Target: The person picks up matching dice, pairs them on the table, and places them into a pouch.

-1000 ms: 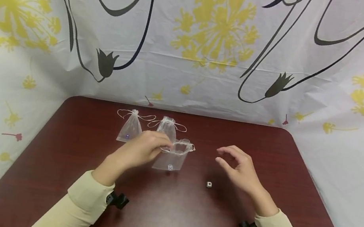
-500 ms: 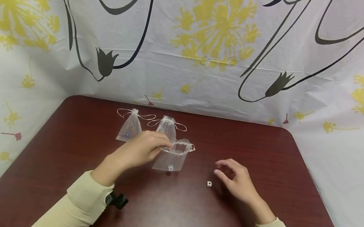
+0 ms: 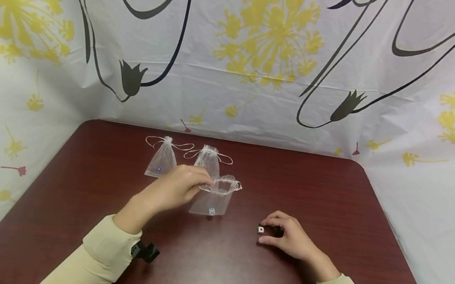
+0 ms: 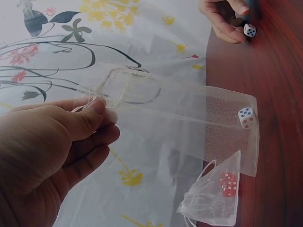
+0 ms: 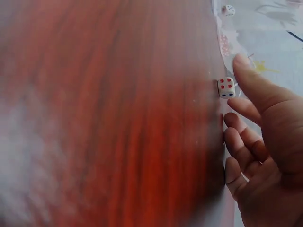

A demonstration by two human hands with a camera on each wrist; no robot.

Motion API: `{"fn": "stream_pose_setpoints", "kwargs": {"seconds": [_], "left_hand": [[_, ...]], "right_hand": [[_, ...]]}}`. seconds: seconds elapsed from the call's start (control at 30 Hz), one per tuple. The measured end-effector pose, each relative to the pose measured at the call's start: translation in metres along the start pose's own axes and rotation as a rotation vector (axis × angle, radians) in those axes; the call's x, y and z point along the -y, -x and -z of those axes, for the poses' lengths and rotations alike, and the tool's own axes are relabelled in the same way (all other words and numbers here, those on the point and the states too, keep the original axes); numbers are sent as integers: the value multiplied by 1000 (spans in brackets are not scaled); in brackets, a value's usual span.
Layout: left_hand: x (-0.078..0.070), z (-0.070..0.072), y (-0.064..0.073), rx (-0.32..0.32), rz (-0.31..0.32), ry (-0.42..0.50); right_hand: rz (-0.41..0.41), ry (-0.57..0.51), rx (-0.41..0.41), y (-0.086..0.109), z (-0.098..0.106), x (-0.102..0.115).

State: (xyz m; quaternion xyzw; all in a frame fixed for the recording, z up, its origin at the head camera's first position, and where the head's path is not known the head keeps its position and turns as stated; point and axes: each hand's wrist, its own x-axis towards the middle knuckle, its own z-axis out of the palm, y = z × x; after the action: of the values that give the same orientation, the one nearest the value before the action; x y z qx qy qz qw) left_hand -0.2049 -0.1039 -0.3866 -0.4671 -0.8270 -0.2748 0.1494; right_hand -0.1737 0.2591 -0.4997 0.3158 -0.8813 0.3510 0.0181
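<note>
My left hand (image 3: 175, 186) pinches the rim of a sheer white drawstring bag (image 3: 221, 204) between thumb and fingers. The bag hangs with its mouth loosely spread, and a white die (image 4: 245, 118) lies at its bottom. On the table to the right sits another white die (image 3: 260, 229), showing red and blue pips in the right wrist view. My right hand (image 3: 290, 238) is low beside it, thumb and forefinger on either side of this die (image 5: 226, 88). A gap shows between thumb and die in the right wrist view.
Behind the left hand, two tied sheer bags lie on the dark red table (image 3: 205, 274). The left bag (image 3: 163, 159) has something blue inside. The other bag (image 3: 208, 159) contains red dice (image 4: 228, 184). A patterned cloth (image 3: 233, 108) hangs along the table's far edge.
My right hand has come down and toward me, from above and behind the loose die to around it. The left hand and its bag stay nearly still.
</note>
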Motion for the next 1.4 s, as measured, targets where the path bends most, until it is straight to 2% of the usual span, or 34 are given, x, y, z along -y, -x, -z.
{"fn": "stream_pose_setpoints", "kwargs": {"seconds": [0.17,0.4,0.9,1.03,1.2,1.4], "left_hand": [[0,-1,1,5,4,3],[1,-3,3,2,3,8],[1,-2,4,0,3,1],[0,0,2,1,1,-2],[0,4,-1,1,-4,-16],[-1,7,-3,-2,0,-15]], "right_hand": [[32,16,-30,1,-3,-1],[15,26,-52,2,-6,0],[36,45,-76,0,-9,2],[44,3,-126,-4,1,7],[49,2,-207,-20,25,20],[84,-6,-242,-42,54,40]]}}
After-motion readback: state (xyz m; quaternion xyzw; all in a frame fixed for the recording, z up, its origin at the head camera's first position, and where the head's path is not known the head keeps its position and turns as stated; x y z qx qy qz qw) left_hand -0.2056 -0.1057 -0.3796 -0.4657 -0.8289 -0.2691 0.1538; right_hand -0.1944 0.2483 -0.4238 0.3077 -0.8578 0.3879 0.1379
